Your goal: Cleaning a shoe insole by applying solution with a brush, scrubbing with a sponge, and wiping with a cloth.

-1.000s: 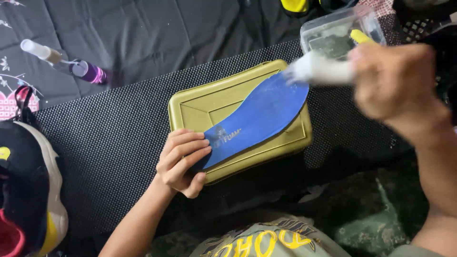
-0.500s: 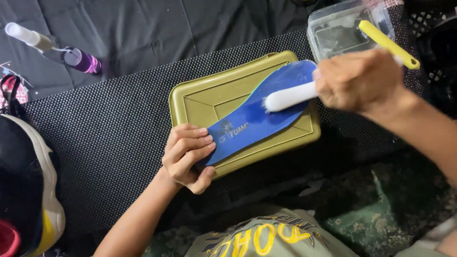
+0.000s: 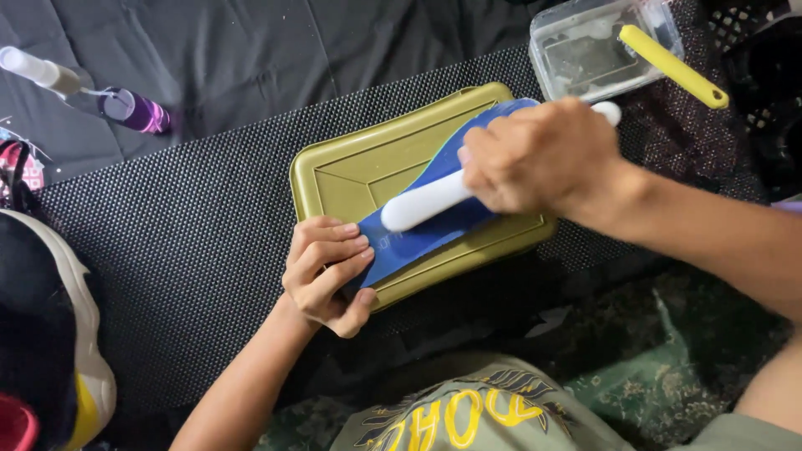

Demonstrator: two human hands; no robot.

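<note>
A blue shoe insole [image 3: 418,238] lies diagonally on an olive-gold plastic box lid [image 3: 359,171]. My left hand [image 3: 324,271] pins the insole's heel end against the lid's near edge. My right hand [image 3: 543,154] grips a white brush [image 3: 426,200] and presses it onto the middle of the insole; the brush's bristles are hidden underneath.
A clear tub [image 3: 585,50] with water stands at the back right, a yellow-handled tool [image 3: 672,65] resting across it. A purple spray bottle [image 3: 134,108] and a white bottle [image 3: 38,71] lie at the back left. A black, white and yellow sneaker [image 3: 46,334] sits at the left on the black mesh mat [image 3: 184,250].
My right hand came down from near the tub with the white brush and slid it along the insole toward the heel. My left hand has stayed on the heel end.
</note>
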